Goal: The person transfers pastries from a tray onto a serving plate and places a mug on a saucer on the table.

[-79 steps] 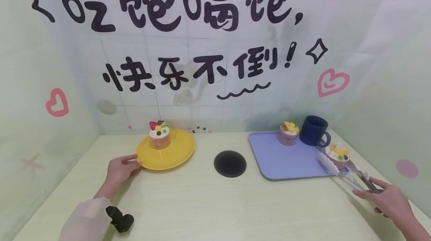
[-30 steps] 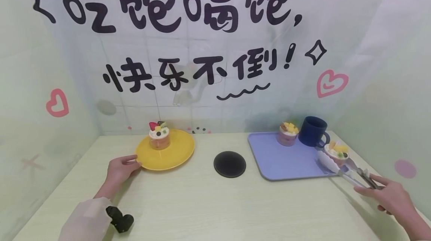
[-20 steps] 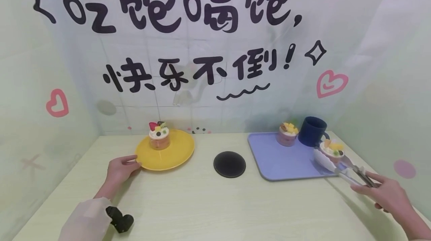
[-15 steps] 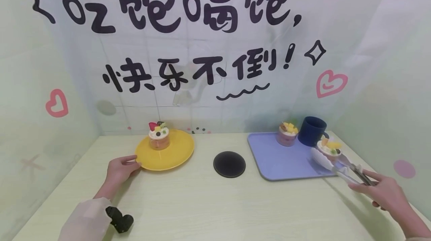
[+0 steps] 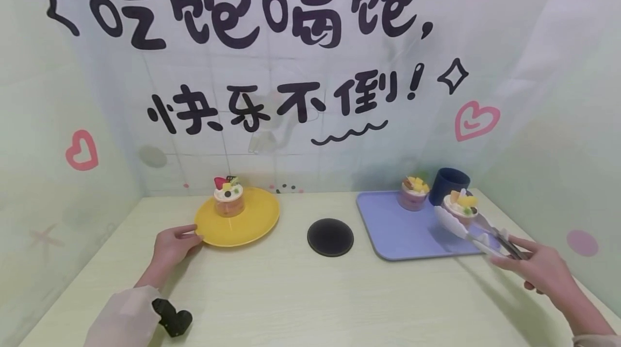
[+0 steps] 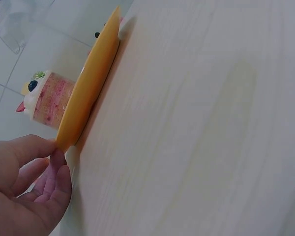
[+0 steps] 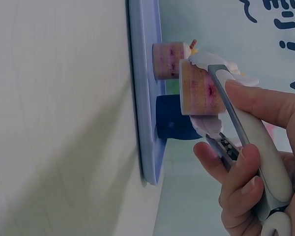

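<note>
My left hand (image 5: pixel 173 249) pinches the near-left rim of the yellow plate (image 5: pixel 257 217) between thumb and fingers. On that plate stands a small dessert cup (image 5: pixel 229 204) topped with cream and fruit. My right hand (image 5: pixel 540 269) grips a pair of tongs (image 7: pixel 255 132) with white tips. Between the tips is another dessert cup (image 7: pixel 201 88), held up off the purple tray (image 5: pixel 407 236); in the head view its fruit topping faces up. Behind it a dark blue mug (image 5: pixel 448 182) is partly hidden. A further dessert cup (image 5: pixel 414 196) stands at the tray's back.
A round black coaster (image 5: pixel 331 237) lies on the pale wooden table (image 5: pixel 310 298) between plate and tray. A printed backdrop (image 5: pixel 301 158) rises behind the table, with side walls at left and right.
The tongs have lifted the dessert cup from the tray's right side and carried it left and up, now before the mug. My left hand and the plate stay put.
</note>
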### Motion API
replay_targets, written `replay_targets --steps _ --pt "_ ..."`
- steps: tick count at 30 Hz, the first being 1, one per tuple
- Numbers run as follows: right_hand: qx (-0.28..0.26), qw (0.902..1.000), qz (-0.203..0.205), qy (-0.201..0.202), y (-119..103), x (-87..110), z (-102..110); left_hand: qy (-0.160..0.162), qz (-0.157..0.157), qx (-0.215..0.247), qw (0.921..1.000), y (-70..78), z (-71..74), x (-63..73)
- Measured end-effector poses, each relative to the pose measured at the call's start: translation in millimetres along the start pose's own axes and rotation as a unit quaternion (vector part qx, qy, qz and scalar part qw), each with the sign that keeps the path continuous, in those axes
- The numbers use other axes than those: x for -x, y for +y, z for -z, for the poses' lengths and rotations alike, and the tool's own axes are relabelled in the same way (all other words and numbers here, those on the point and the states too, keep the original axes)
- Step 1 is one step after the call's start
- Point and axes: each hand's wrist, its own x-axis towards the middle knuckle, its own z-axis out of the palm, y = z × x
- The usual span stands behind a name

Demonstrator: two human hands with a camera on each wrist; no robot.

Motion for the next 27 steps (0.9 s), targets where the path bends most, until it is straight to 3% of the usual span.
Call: replay_targets --steps 27 --pt "-0.028 0.9994 0.021 0.001 -19.5 -3.5 -14.5 -0.001 0.006 0.002 1.0000 -0.2 0.0 -0.5"
